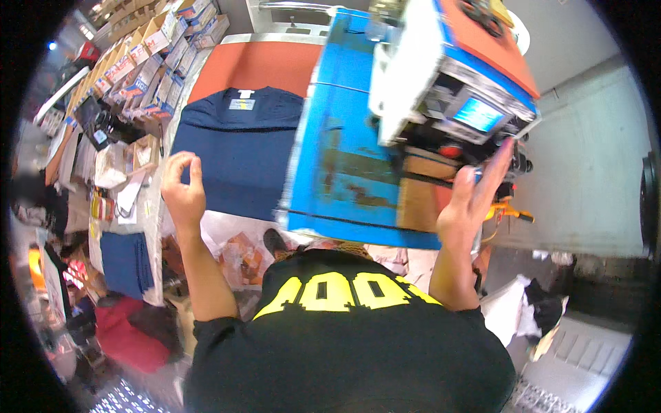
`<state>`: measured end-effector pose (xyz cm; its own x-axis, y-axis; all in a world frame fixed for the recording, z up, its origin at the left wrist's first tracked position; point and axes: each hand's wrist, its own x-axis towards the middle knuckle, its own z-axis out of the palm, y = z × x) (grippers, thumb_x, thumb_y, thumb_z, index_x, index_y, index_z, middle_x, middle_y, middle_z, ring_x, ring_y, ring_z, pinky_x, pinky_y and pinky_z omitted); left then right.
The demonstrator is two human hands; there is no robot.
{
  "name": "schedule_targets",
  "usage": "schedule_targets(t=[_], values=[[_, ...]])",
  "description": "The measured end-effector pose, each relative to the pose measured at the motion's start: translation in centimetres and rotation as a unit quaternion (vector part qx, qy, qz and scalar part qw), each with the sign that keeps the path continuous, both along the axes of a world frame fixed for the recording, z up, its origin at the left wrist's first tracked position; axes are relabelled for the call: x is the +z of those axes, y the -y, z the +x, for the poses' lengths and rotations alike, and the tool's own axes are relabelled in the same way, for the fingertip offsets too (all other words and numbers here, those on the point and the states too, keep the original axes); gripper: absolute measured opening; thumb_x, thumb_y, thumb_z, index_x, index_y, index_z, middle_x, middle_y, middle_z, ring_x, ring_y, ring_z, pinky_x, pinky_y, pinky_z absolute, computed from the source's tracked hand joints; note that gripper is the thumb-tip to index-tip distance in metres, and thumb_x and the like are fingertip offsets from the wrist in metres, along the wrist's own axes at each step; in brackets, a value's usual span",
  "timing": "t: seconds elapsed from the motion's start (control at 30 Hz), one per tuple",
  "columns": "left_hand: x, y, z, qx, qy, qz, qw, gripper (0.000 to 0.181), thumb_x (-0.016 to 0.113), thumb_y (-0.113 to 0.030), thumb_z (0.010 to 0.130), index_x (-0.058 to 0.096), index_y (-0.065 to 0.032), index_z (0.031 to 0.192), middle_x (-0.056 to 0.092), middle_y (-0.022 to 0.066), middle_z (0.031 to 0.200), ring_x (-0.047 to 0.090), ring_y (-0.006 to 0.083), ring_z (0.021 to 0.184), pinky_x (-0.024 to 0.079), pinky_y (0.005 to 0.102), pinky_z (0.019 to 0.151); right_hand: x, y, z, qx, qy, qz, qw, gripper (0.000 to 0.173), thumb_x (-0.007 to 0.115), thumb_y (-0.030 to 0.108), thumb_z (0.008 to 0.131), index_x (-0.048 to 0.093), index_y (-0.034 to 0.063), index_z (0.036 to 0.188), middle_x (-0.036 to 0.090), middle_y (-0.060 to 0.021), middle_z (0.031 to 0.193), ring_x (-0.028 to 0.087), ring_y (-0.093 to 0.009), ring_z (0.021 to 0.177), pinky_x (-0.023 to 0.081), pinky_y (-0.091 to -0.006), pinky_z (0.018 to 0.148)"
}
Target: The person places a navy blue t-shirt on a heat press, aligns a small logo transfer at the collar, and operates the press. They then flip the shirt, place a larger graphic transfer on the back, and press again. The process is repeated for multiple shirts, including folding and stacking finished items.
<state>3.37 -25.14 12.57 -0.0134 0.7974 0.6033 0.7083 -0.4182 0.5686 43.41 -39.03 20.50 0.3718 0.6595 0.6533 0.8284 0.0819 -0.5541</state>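
A dark navy T-shirt point(237, 155) lies flat on an orange-red pad point(263, 62), neckline at the far end. Inside its collar are a white neck label point(246, 93) and a small pale rectangle point(241, 105). My left hand point(183, 188) hovers by the shirt's left edge, fingers curled, thumb apart, nothing visible in it. My right hand point(472, 191) is raised with fingers stretched in front of a machine, apparently a heat press, with a lit control display point(478, 114). Whether its fingertips touch the machine I cannot tell.
The machine's blue table point(351, 103) stands right of the shirt, with a brown cardboard piece point(418, 206) on it. Open cartons point(150, 46) line the left bench. Folded navy cloth point(126, 263) lies nearer, above red fabric point(129, 330). A person point(38, 201) is at far left.
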Motion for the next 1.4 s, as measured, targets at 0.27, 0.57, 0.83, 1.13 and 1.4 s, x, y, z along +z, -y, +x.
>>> schedule_targets(t=[0.27, 0.57, 0.83, 1.13, 1.4], values=[[-6.2, -4.5, -13.2, -0.068, -0.013, -0.11, 0.992, 0.009, 0.066, -0.006, 0.09, 0.065, 0.003, 0.088, 0.067, 0.0151, 0.094, 0.066, 0.0311, 0.09, 0.05, 0.0376, 0.084, -0.3, -1.9, 6.2, -0.31, -0.044, 0.13, 0.941, 0.083, 0.06, 0.052, 0.097, 0.031, -0.0079, 0.147, 0.047, -0.026, 0.139, 0.05, -0.036, 0.128, 0.038, -0.0427, 0.109], [-5.3, -11.2, 0.6, -0.338, -0.045, -0.015, 0.94, 0.008, 0.068, -0.008, 0.082, 0.066, -0.0023, 0.087, 0.067, 0.0155, 0.092, 0.064, 0.0344, 0.093, 0.05, 0.0434, 0.086, -2.7, -0.3, 12.1, -0.243, -0.079, 0.205, 0.945, 0.046, 0.055, 0.029, 0.104, 0.039, -0.0074, 0.129, 0.051, -0.0211, 0.129, 0.056, -0.024, 0.11, 0.048, -0.035, 0.095], [-11.4, -14.8, 26.9, -0.398, -0.219, 0.105, 0.884, 0.048, 0.057, -0.013, 0.087, 0.057, -0.0115, 0.135, 0.05, 0.0112, 0.137, 0.045, 0.032, 0.131, 0.029, 0.057, 0.113, -2.7, -0.2, 13.3, -0.252, -0.061, 0.196, 0.946, 0.036, 0.05, 0.024, 0.106, 0.042, -0.0059, 0.124, 0.05, -0.0186, 0.131, 0.052, -0.022, 0.115, 0.044, -0.0355, 0.099], [-12.0, -15.9, 29.7, -0.375, -0.307, -0.055, 0.873, 0.05, 0.069, -0.011, 0.075, 0.065, -0.0082, 0.124, 0.054, 0.0135, 0.126, 0.045, 0.0338, 0.127, 0.025, 0.0634, 0.111, -3.1, -0.1, 13.2, -0.224, -0.092, 0.237, 0.941, 0.038, 0.053, 0.025, 0.105, 0.046, -0.0061, 0.127, 0.054, -0.0165, 0.129, 0.053, -0.021, 0.114, 0.041, -0.036, 0.103], [-8.5, -14.6, 20.2, -0.332, -0.09, -0.046, 0.938, 0.033, 0.067, -0.009, 0.078, 0.072, -0.01, 0.11, 0.058, 0.0125, 0.126, 0.049, 0.0343, 0.126, 0.033, 0.0589, 0.107, -3.4, 0.9, 15.3, -0.318, -0.042, 0.208, 0.924, 0.04, 0.059, 0.03, 0.103, 0.056, -0.007, 0.117, 0.061, -0.0161, 0.115, 0.057, -0.02, 0.103, 0.048, -0.0366, 0.094]])
